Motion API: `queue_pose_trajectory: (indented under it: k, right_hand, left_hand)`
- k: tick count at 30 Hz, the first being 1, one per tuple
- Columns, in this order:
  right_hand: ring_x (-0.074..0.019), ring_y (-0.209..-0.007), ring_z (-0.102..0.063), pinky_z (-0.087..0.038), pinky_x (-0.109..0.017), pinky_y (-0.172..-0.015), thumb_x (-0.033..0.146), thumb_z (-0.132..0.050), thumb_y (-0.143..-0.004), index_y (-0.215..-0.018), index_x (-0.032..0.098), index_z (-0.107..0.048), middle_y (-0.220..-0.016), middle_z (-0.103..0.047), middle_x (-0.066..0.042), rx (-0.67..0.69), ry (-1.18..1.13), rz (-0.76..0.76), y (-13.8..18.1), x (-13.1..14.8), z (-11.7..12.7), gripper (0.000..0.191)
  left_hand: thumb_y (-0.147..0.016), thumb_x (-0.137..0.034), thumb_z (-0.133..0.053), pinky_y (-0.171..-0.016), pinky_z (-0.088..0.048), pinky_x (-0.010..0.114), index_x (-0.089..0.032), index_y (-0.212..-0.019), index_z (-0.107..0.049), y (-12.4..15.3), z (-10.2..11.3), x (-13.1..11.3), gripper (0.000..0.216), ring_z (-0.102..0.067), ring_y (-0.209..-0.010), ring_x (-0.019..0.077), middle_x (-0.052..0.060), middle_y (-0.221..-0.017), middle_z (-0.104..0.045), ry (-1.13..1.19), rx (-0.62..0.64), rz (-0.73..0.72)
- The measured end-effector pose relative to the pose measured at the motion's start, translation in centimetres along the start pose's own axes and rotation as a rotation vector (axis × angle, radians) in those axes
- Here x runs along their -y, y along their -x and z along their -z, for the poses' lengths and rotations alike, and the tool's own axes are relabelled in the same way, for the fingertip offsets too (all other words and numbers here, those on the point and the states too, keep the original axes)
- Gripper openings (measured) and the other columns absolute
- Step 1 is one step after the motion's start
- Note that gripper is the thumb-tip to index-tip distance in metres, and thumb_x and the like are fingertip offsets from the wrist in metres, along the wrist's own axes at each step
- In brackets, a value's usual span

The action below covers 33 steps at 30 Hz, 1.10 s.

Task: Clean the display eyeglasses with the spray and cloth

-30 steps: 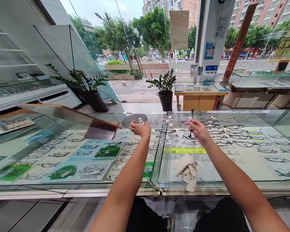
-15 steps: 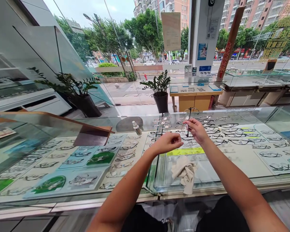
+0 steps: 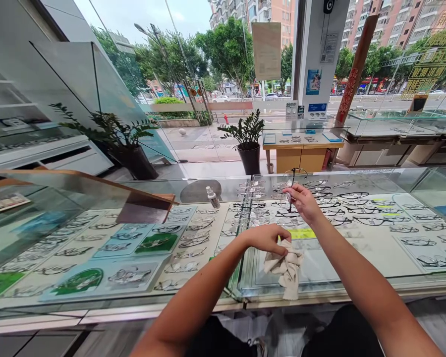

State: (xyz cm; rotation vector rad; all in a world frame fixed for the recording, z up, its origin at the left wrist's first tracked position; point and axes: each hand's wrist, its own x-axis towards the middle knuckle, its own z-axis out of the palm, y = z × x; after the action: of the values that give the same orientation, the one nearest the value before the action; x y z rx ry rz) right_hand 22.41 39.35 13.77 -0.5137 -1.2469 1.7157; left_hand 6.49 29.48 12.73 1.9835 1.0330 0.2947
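My right hand [image 3: 304,202] holds a pair of eyeglasses [image 3: 293,174] upright above the glass counter, pinched between thumb and fingers. The glasses have thin rims and a dark temple; part of them is behind my fingers. My left hand [image 3: 269,239] is on a crumpled beige cleaning cloth [image 3: 290,272] at the counter's near edge. Its thumb and fingers close on the top of the cloth. One corner of the cloth hangs toward the front edge.
A small spray bottle [image 3: 212,197] stands on the glass showcase [image 3: 260,285]. Rows of eyeglasses lie under the glass on both sides. A slanted wooden-edged panel [image 3: 144,210] rises at the left. Beyond the counter stands a potted plant [image 3: 250,157].
My left hand has come down and toward me from beside the glasses onto the cloth, its fingers now at the cloth's top. My right hand still holds the eyeglasses in nearly the same place.
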Motion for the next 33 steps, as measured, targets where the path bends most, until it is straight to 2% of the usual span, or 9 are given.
queue_pose_trajectory:
  k: [3, 5, 11, 16, 20, 25, 29, 33]
  right_hand:
    - [-0.0122, -0.066, -0.049, -0.040, -0.030, -0.064, 0.052, -0.098, -0.059, -0.073, 0.024, -0.064, -0.081, -0.076, 0.001, 0.001, -0.001, 0.006, -0.1, 0.0, 0.1, 0.046]
    - [-0.0126, -0.067, -0.050, -0.040, -0.031, -0.064, 0.053, -0.098, -0.059, -0.073, 0.025, -0.064, -0.082, -0.076, 0.001, 0.002, 0.005, 0.011, -0.1, -0.1, 0.1, 0.046]
    - [-0.0127, -0.068, -0.053, -0.043, -0.030, -0.065, 0.055, -0.099, -0.058, -0.073, 0.024, -0.065, -0.083, -0.076, 0.001, 0.016, -0.003, -0.001, -0.1, -0.2, 0.2, 0.047]
    - [-0.0141, -0.073, -0.059, -0.051, -0.029, -0.069, 0.054, -0.102, -0.054, -0.073, 0.025, -0.067, -0.088, -0.078, 0.000, 0.037, -0.066, -0.037, 0.0, 0.6, 0.4, 0.049]
    - [-0.0168, -0.081, -0.066, -0.059, -0.031, -0.076, 0.051, -0.103, -0.054, -0.075, 0.027, -0.066, -0.097, -0.079, 0.000, 0.019, -0.124, -0.058, 0.1, 1.4, 1.1, 0.050]
    - [-0.0177, -0.085, -0.070, -0.061, -0.032, -0.081, 0.049, -0.102, -0.059, -0.077, 0.026, -0.067, -0.097, -0.078, -0.001, 0.067, -0.147, -0.096, 0.1, 1.1, 1.3, 0.045]
    - [-0.0167, -0.085, -0.070, -0.059, -0.031, -0.080, 0.047, -0.102, -0.059, -0.077, 0.026, -0.070, -0.098, -0.079, -0.001, 0.097, -0.162, -0.126, 0.3, 0.5, 0.7, 0.043]
    - [-0.0175, -0.093, -0.070, -0.058, -0.030, -0.084, 0.048, -0.102, -0.060, -0.076, 0.025, -0.072, -0.095, -0.078, -0.001, 0.126, -0.138, -0.112, 0.5, 0.3, 0.3, 0.041]
  left_hand:
    - [-0.075, -0.040, -0.076, -0.069, -0.042, 0.026, -0.018, -0.079, -0.064, 0.2, 0.8, 0.0, 0.026, -0.053, -0.074, 0.0146, -0.002, -0.075, -0.061, 0.209, -0.015, -0.031]
    - [-0.071, -0.039, -0.074, -0.064, -0.039, 0.025, -0.018, -0.076, -0.059, 0.5, 1.3, 0.1, 0.026, -0.050, -0.069, 0.0135, -0.003, -0.072, -0.057, 0.376, -0.069, -0.030]
    - [-0.056, -0.040, -0.076, -0.052, -0.028, 0.023, -0.021, -0.070, -0.045, 1.1, 2.2, 0.6, 0.039, -0.040, -0.055, 0.0092, -0.005, -0.062, -0.049, 0.824, -0.439, -0.036]
    - [-0.058, -0.043, -0.075, -0.050, -0.033, 0.023, -0.022, -0.074, -0.047, 1.4, 3.0, 0.7, 0.039, -0.044, -0.054, 0.0101, -0.005, -0.064, -0.049, 0.961, -0.690, -0.078]
    - [-0.063, -0.045, -0.076, -0.050, -0.037, 0.023, -0.021, -0.081, -0.051, 1.5, 3.4, 0.8, 0.038, -0.048, -0.055, 0.0101, -0.005, -0.066, -0.050, 1.013, -0.800, -0.114]
    - [-0.064, -0.047, -0.088, -0.051, -0.043, 0.021, -0.022, -0.083, -0.050, 1.2, 3.3, 1.2, 0.050, -0.054, -0.054, 0.0089, -0.006, -0.067, -0.057, 1.028, -0.852, -0.165]
    - [-0.063, -0.043, -0.095, -0.056, -0.050, 0.021, -0.023, -0.095, -0.052, 0.8, 2.9, 1.1, 0.057, -0.064, -0.061, 0.0106, -0.006, -0.079, -0.067, 1.045, -0.805, -0.184]
    - [-0.062, -0.041, -0.096, -0.060, -0.051, 0.021, -0.020, -0.101, -0.060, 0.3, 2.4, 0.7, 0.057, -0.066, -0.067, 0.0113, -0.003, -0.087, -0.072, 1.054, -0.760, -0.160]
